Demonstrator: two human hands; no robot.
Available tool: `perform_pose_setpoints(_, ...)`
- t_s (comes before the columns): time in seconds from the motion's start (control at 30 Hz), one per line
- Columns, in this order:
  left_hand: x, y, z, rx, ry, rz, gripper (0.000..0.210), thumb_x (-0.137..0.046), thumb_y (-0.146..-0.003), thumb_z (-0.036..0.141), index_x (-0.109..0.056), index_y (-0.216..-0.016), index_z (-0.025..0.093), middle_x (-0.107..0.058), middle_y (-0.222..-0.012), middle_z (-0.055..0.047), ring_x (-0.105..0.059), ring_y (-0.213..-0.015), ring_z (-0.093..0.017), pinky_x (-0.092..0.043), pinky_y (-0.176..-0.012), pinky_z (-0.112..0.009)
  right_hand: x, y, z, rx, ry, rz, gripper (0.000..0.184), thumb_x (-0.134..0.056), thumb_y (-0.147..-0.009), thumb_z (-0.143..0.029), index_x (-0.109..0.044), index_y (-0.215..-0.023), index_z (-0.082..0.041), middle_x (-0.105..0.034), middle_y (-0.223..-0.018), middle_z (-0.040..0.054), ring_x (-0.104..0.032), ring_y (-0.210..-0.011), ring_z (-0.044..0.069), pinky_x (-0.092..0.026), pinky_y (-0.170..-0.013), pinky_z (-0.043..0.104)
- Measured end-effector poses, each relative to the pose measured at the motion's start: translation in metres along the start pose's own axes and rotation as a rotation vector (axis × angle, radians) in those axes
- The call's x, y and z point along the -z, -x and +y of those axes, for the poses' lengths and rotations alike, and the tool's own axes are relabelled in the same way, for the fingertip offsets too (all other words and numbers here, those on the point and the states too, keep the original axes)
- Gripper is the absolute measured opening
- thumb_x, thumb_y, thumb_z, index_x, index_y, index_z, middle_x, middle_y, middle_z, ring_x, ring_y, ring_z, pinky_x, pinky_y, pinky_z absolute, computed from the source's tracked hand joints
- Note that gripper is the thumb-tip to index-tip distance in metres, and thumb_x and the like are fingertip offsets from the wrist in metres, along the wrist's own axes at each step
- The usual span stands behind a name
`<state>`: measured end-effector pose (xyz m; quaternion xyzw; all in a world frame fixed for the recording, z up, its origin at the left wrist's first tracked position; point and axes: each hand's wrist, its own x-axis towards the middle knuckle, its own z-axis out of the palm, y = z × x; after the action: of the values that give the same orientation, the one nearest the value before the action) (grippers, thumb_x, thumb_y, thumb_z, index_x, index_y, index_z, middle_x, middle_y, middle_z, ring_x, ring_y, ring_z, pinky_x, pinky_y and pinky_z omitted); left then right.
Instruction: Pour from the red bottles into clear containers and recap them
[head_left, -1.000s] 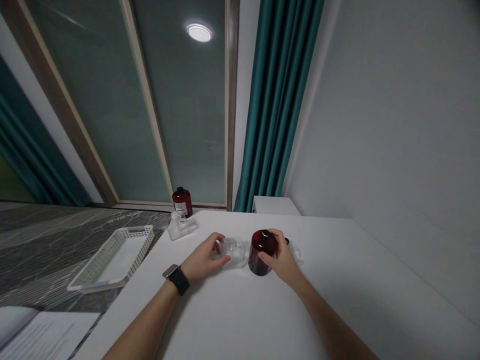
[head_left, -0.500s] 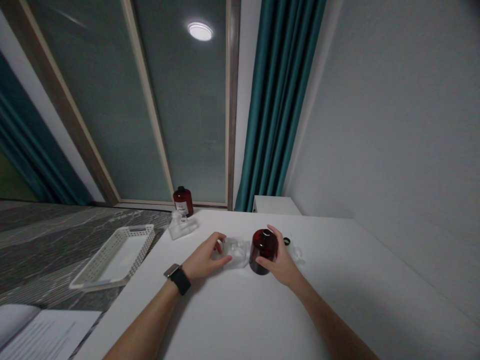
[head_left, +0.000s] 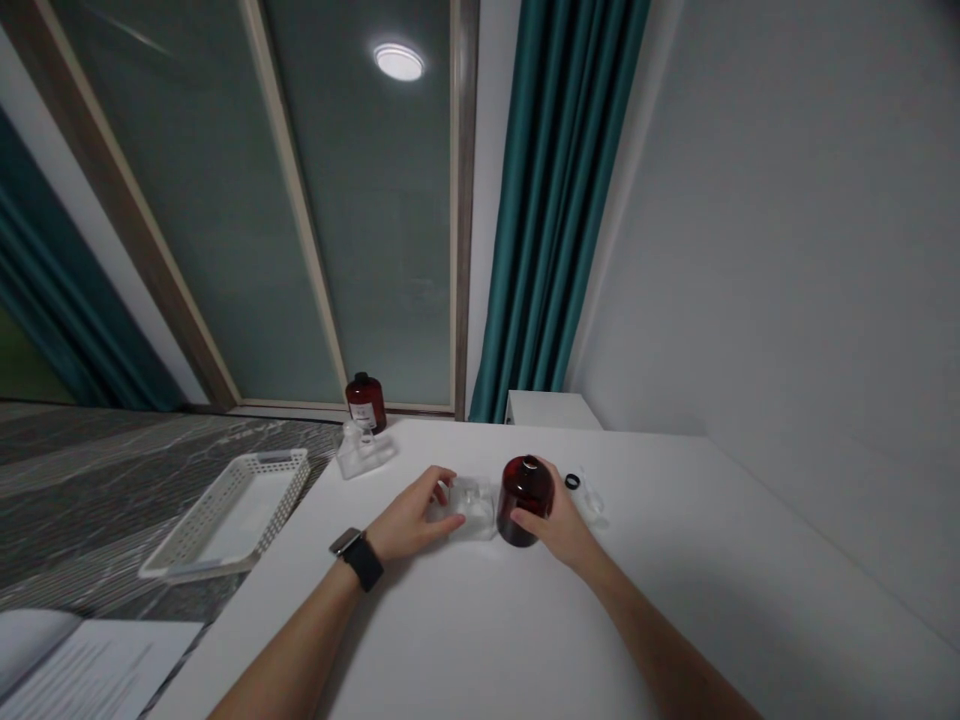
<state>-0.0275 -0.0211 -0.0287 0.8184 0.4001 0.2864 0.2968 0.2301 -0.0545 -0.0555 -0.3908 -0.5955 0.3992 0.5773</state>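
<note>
My left hand (head_left: 415, 513), with a dark watch on its wrist, curves round the left end of a clear container (head_left: 474, 508). Its thumb lies at the near side and its fingers at the far side. My right hand (head_left: 559, 520) wraps the right side of a dark red-brown bottle (head_left: 523, 495), thumb across the front. The bottle stands upright just right of the clear container, and its narrow neck shows no cap. Behind my right hand lie a small black ring (head_left: 572, 481) and a crumpled-looking clear piece (head_left: 592, 503), partly hidden.
At the table's back left corner stand a labelled red-brown bottle (head_left: 365, 402) with a dark top and another clear container (head_left: 364, 452). Left of the white table (head_left: 465, 640) are a white basket (head_left: 225, 515) and an open book (head_left: 112, 660). A wall (head_left: 810, 280) rises on the right.
The bottle and my right hand have shifted very slightly left. More of the black ring shows. My left hand has hardly moved.
</note>
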Motion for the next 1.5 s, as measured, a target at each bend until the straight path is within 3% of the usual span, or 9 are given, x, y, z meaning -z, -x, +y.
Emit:
perform_pose_setpoints(0.17,-0.009,-0.001,0.001,-0.054,0.042,-0.001,0.052,-0.074,-0.075,0.035,-0.050,-0.118,0.017,-0.062,-0.108,-0.009,-0.059,-0.096,-0.026,-0.049,-0.087,-0.041,-0.005,0.000,0.010,0.000,-0.066,0.054,0.085,-0.087,-0.060,-0.047,-0.042,-0.129,-0.027,-0.058,-0.128,0.0099,-0.058,-0.116,0.029,-0.045,-0.104,0.050)
perform_pose_setpoints(0.33,-0.026,-0.003,-0.001,-0.007,0.116,0.059,0.071,-0.079,-0.070,0.035,-0.044,-0.129,0.016,-0.058,-0.117,-0.013,-0.057,-0.106,-0.029,-0.046,-0.096,-0.045,-0.006,0.000,0.013,-0.039,-0.058,0.052,0.070,-0.087,-0.059,-0.035,-0.050,-0.118,-0.026,-0.064,-0.114,0.0055,-0.062,-0.104,0.026,-0.049,-0.097,0.049)
perform_pose_setpoints(0.53,-0.038,-0.004,0.003,0.003,0.182,0.075,0.051,-0.078,-0.071,0.026,-0.047,-0.110,0.018,-0.057,-0.103,-0.006,-0.054,-0.095,-0.022,-0.046,-0.088,-0.038,-0.007,-0.002,0.015,-0.049,-0.039,0.054,0.064,-0.085,-0.058,-0.028,-0.053,-0.114,-0.025,-0.065,-0.107,0.0036,-0.062,-0.099,0.025,-0.049,-0.096,0.047)
perform_pose_setpoints(0.73,-0.040,-0.003,0.005,0.030,0.147,0.071,0.047,-0.076,-0.072,0.026,-0.041,-0.104,0.019,-0.056,-0.098,-0.004,-0.054,-0.087,-0.020,-0.047,-0.081,-0.035,-0.012,-0.004,0.013,-0.027,-0.124,0.048,0.086,-0.086,-0.054,-0.025,-0.043,-0.128,-0.027,-0.059,-0.124,0.0060,-0.059,-0.110,0.026,-0.046,-0.101,0.047)
perform_pose_setpoints(0.83,-0.041,-0.002,0.005,0.046,0.164,0.064,0.059,-0.078,-0.071,0.027,-0.040,-0.114,0.018,-0.058,-0.110,-0.010,-0.057,-0.100,-0.025,-0.046,-0.090,-0.041,-0.013,-0.005,0.012,-0.030,-0.026,0.060,0.070,-0.083,-0.059,-0.022,-0.049,-0.120,-0.025,-0.063,-0.115,0.0047,-0.061,-0.105,0.025,-0.047,-0.099,0.046)
perform_pose_setpoints(0.93,-0.041,-0.002,0.007,0.059,0.171,0.053,0.068,-0.081,-0.068,0.029,-0.039,-0.120,0.018,-0.058,-0.116,-0.013,-0.057,-0.106,-0.028,-0.045,-0.095,-0.044,-0.014,-0.005,0.010,-0.009,0.042,0.082,0.060,-0.079,-0.061,-0.020,-0.051,-0.115,-0.024,-0.065,-0.108,0.0042,-0.062,-0.098,0.024,-0.050,-0.094,0.043)
perform_pose_setpoints(1.13,-0.033,-0.001,0.016,-0.004,0.260,0.028,0.052,-0.075,-0.076,0.026,-0.040,-0.114,0.019,-0.058,-0.114,-0.010,-0.057,-0.103,-0.025,-0.046,-0.093,-0.042,-0.015,0.003,-0.001,0.045,0.133,0.046,0.059,-0.077,-0.065,-0.022,-0.050,-0.118,-0.021,-0.066,-0.109,0.0059,-0.064,-0.100,0.024,-0.052,-0.093,0.040)
perform_pose_setpoints(1.3,-0.020,0.002,0.022,-0.013,0.269,0.071,0.067,-0.075,-0.077,0.028,-0.034,-0.130,0.020,-0.052,-0.126,-0.013,-0.052,-0.116,-0.029,-0.043,-0.100,-0.046,-0.013,0.014,-0.012,0.047,0.224,-0.016,0.060,-0.074,-0.069,-0.022,-0.048,-0.123,-0.021,-0.066,-0.114,0.0079,-0.065,-0.104,0.025,-0.052,-0.094,0.040)
perform_pose_setpoints(1.5,-0.013,0.004,0.024,-0.085,0.244,0.068,0.080,-0.074,-0.077,0.031,-0.026,-0.139,0.019,-0.050,-0.127,-0.012,-0.055,-0.111,-0.028,-0.045,-0.097,-0.043,-0.013,0.018,-0.022,0.044,0.372,-0.026,0.065,-0.076,-0.067,-0.025,-0.046,-0.124,-0.021,-0.065,-0.119,0.0110,-0.065,-0.108,0.027,-0.052,-0.096,0.041)
